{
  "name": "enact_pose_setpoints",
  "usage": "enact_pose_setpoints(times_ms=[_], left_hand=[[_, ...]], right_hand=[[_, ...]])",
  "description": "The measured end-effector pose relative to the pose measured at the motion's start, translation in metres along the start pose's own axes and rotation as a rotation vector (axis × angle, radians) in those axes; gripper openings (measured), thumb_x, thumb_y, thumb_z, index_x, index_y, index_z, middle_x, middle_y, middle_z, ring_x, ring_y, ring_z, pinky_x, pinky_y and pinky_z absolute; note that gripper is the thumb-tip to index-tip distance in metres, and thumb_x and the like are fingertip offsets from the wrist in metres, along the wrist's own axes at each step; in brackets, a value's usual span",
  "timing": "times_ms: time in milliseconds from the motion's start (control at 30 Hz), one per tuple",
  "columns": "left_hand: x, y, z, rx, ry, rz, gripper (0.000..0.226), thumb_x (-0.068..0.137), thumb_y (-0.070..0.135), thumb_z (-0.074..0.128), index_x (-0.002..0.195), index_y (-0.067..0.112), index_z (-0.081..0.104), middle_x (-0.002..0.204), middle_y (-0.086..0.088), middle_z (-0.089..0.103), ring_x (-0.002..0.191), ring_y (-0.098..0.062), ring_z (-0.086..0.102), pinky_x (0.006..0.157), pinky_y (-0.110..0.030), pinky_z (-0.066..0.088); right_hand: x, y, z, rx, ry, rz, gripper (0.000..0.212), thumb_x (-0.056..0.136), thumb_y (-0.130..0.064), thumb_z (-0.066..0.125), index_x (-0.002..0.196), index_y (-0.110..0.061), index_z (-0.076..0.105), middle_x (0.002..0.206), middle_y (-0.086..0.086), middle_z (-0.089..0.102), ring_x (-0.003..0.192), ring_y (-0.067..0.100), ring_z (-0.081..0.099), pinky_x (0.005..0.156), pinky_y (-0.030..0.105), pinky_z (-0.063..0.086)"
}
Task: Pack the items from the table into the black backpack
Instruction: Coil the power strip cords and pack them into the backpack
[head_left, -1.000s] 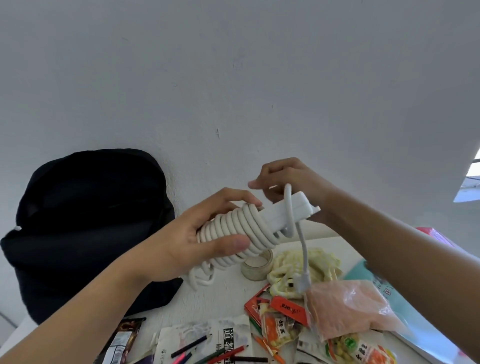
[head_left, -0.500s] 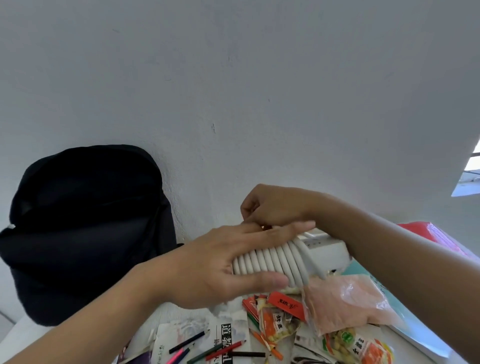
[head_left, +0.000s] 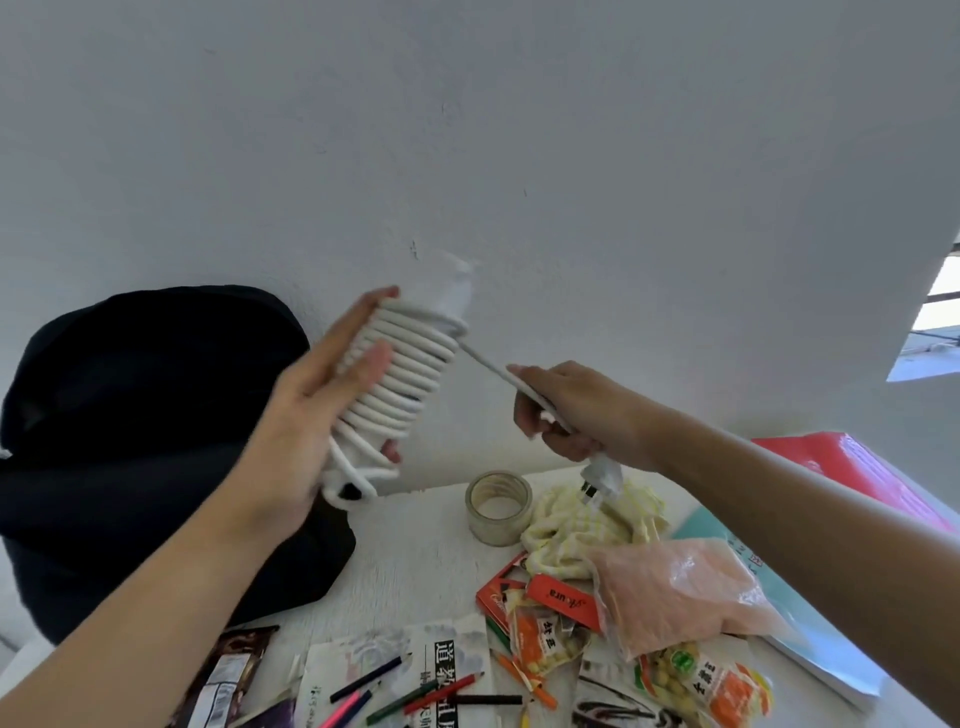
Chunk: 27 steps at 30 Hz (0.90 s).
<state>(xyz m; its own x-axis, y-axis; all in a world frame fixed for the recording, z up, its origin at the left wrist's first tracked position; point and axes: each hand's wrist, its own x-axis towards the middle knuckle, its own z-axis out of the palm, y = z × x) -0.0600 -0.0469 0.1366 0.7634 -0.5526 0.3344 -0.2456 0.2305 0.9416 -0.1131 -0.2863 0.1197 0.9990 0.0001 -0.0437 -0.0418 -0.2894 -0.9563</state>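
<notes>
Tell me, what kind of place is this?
Probably a desk at home, though that's a guess: a white table against a plain wall, holding coloured pencils, snack packets and a black backpack.

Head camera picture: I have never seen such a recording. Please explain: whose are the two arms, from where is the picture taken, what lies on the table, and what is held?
There is no machine here. The arms belong to a person, and the one picture comes from a camera worn on that person's head, looking forward and down. The left hand holds a white power strip with its cord wound round it. The right hand grips the free end of the cord, which runs straight between the hands; the plug hangs below that hand. On the white table a black backpack stands at the left, with a tape roll nearby. A yellow-white cloth, a pink plastic bag, snack packets and coloured pencils lie near.
</notes>
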Motion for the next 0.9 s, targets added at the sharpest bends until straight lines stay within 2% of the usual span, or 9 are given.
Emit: enact_pose_setpoints(times_ms=[100,233,367,467,533,600,667,767,900], left_hand=[[0.008,0.000,-0.015,0.015,0.111,-0.013,0.038,0.096,0.033,0.058,0.133,0.041,0.064,0.110,-0.003,0.069,0.083,-0.022,0.065,0.061,-0.039,0.058],[0.012,-0.018,-0.023,0.083,0.175,-0.062,0.037,0.097,0.032,0.061,0.132,0.041,0.065,0.110,0.001,0.072,0.083,-0.018,0.069,0.060,-0.035,0.060],[0.013,-0.033,-0.030,0.319,0.198,-0.045,0.043,0.094,0.038,0.062,0.137,0.042,0.061,0.114,0.006,0.072,0.090,-0.008,0.070,0.069,-0.018,0.056],[0.016,-0.042,-0.041,0.518,0.160,-0.058,0.050,0.086,0.054,0.061,0.136,0.049,0.058,0.112,0.011,0.071,0.094,-0.007,0.070,0.078,-0.018,0.052],[0.018,-0.048,-0.048,0.596,0.117,-0.099,0.049,0.085,0.059,0.060,0.134,0.054,0.057,0.114,0.013,0.070,0.097,-0.008,0.070,0.081,-0.020,0.052],[0.018,-0.053,-0.054,0.648,0.065,-0.142,0.049,0.083,0.066,0.063,0.132,0.058,0.056,0.116,0.013,0.069,0.099,-0.010,0.069,0.084,-0.024,0.054],[0.016,-0.056,-0.058,0.677,-0.013,-0.172,0.052,0.081,0.073,0.066,0.130,0.061,0.055,0.114,0.012,0.069,0.099,-0.011,0.069,0.088,-0.029,0.058],[0.007,-0.053,-0.055,0.733,-0.140,-0.190,0.041,0.081,0.065,0.067,0.120,0.071,0.054,0.110,0.013,0.070,0.094,-0.006,0.069,0.080,-0.024,0.058],[-0.007,-0.043,-0.041,0.828,-0.372,-0.215,0.044,0.084,0.060,0.070,0.125,0.063,0.055,0.093,0.018,0.067,0.072,-0.002,0.065,0.062,-0.021,0.052]], right_hand=[[-0.007,0.005,0.005,-0.084,-0.050,-0.062,0.039,0.103,-0.039,0.050,0.079,-0.008,0.054,0.059,0.002,0.041,0.046,0.013,0.036,0.049,0.024,0.032],[-0.003,0.006,0.014,-0.667,-0.005,-0.187,0.012,0.102,-0.021,0.052,0.097,-0.013,0.059,0.069,-0.005,0.055,0.053,0.008,0.051,0.056,0.020,0.040],[-0.007,0.005,0.021,-1.022,-0.021,-0.222,0.021,0.100,-0.024,0.052,0.121,-0.022,0.053,0.068,-0.011,0.049,0.056,0.003,0.044,0.059,0.026,0.034],[-0.007,0.001,0.028,-1.036,0.018,-0.345,0.015,0.094,-0.020,0.057,0.105,-0.009,0.057,0.066,-0.002,0.052,0.057,0.013,0.047,0.055,0.030,0.039],[-0.003,-0.001,0.033,-1.030,0.082,-0.465,0.017,0.094,-0.021,0.056,0.099,-0.006,0.064,0.078,0.004,0.063,0.069,0.018,0.057,0.065,0.037,0.050],[0.000,-0.005,0.035,-0.951,0.102,-0.566,0.018,0.098,-0.025,0.058,0.098,-0.011,0.069,0.083,0.001,0.069,0.075,0.015,0.062,0.070,0.032,0.052],[-0.001,-0.010,0.035,-0.886,0.090,-0.647,0.012,0.098,-0.027,0.061,0.095,-0.017,0.067,0.074,-0.003,0.068,0.064,0.010,0.060,0.061,0.025,0.048],[-0.004,-0.018,0.033,-0.850,0.030,-0.713,0.007,0.096,-0.024,0.065,0.099,-0.020,0.060,0.058,-0.002,0.059,0.046,0.016,0.051,0.047,0.018,0.036],[-0.006,-0.035,0.035,-0.646,-0.147,-0.682,0.014,0.093,-0.021,0.070,0.090,-0.012,0.061,0.060,0.002,0.061,0.048,0.011,0.056,0.050,0.016,0.040]])
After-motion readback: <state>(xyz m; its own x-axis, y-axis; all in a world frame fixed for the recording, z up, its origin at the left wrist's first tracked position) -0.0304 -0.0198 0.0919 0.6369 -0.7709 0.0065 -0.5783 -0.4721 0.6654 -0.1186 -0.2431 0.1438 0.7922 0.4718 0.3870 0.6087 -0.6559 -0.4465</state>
